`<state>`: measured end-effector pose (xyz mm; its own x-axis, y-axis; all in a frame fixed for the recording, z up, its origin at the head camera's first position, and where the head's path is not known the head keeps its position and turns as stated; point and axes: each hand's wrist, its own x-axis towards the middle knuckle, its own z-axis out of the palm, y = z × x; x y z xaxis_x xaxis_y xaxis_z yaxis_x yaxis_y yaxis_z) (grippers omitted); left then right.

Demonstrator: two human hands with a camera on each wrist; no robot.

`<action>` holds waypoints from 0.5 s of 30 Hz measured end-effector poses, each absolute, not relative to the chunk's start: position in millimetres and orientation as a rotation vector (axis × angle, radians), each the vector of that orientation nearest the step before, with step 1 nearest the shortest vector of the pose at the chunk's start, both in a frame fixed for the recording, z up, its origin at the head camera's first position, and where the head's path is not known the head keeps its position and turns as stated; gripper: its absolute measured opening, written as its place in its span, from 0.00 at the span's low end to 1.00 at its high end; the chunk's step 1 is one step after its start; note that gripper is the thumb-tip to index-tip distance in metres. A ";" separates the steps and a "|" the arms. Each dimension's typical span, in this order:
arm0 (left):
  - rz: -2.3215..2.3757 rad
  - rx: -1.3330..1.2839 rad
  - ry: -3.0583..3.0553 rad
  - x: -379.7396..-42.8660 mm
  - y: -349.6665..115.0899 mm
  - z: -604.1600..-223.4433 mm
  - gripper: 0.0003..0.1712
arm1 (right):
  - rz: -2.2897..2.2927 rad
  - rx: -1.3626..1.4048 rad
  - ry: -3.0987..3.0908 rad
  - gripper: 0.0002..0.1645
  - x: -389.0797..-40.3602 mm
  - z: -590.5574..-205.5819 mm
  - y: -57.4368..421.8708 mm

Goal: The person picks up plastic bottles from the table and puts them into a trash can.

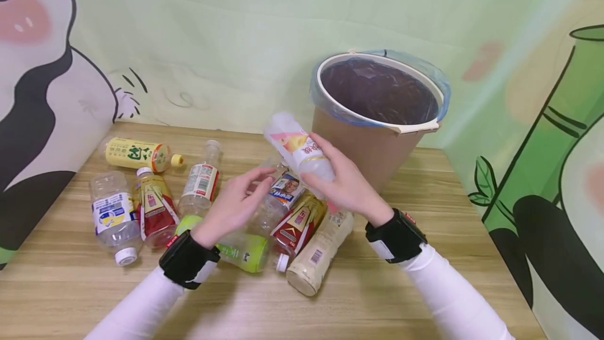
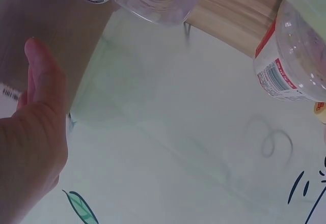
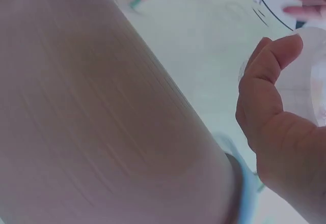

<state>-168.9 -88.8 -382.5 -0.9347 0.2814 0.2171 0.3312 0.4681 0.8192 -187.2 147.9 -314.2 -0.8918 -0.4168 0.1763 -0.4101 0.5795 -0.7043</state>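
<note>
My right hand [image 1: 346, 182] grips a clear plastic bottle [image 1: 294, 143] with a pink peach label, tilted above the other bottles and left of the bin. In the right wrist view, thumb and fingers curl around that bottle [image 3: 295, 89]. My left hand [image 1: 233, 203] is a little to the left, fingers loosely bent and holding nothing. Under the hands lie a clear bottle with a man's picture on its label [image 1: 286, 189], a red-and-gold labelled bottle [image 1: 298, 224], a green-labelled bottle [image 1: 245, 252] and a beige-wrapped bottle [image 1: 321, 256].
A brown bin [image 1: 363, 146] with a pale rim and bluish liner stands at the back right, against the printed backdrop. Toward the left of the wooden table [image 1: 61, 298] lie a yellow bottle [image 1: 134, 155], a blue-and-white labelled bottle [image 1: 113, 214], another red-and-gold bottle [image 1: 155, 206] and a red-and-white labelled bottle [image 1: 200, 180].
</note>
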 end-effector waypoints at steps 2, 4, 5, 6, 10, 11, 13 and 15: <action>-1.497 -0.559 -2.636 -170.0 -89.7 -381.8 0.23 | -1.221 -0.747 2.804 0.47 -188.2 -300.6 147.1; -1.498 -0.569 -2.629 -170.8 -90.0 -381.8 0.23 | -1.243 -0.747 2.807 0.47 -188.0 -285.8 146.8; -1.494 -0.577 -2.625 -171.0 -90.1 -382.0 0.22 | -1.276 -0.748 2.797 0.46 -188.3 -278.3 147.0; -1.495 -0.583 -2.621 -171.4 -90.1 -382.4 0.22 | -1.312 -0.746 2.787 0.46 -188.1 -270.3 147.3; -1.484 -0.599 -2.611 -171.2 -89.9 -384.8 0.22 | -1.464 -0.740 2.780 0.45 -192.0 -241.7 150.4; -1.480 -0.600 -2.611 -170.9 -89.9 -385.2 0.22 | -1.499 -0.733 2.789 0.45 -193.9 -235.4 151.5; -1.477 -0.603 -2.611 -169.9 -90.2 -385.8 0.22 | -1.543 -0.701 2.834 0.44 -198.4 -223.9 154.1; -1.474 -0.602 -2.615 -168.9 -90.5 -386.1 0.21 | -1.585 -0.646 2.874 0.45 -203.8 -214.1 157.0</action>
<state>-168.9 -90.5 -386.1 -0.9195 0.2972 0.2574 0.3741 0.4600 0.8052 -203.8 157.0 -214.1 -0.9056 -0.2327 0.3546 -0.4241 0.4818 -0.7668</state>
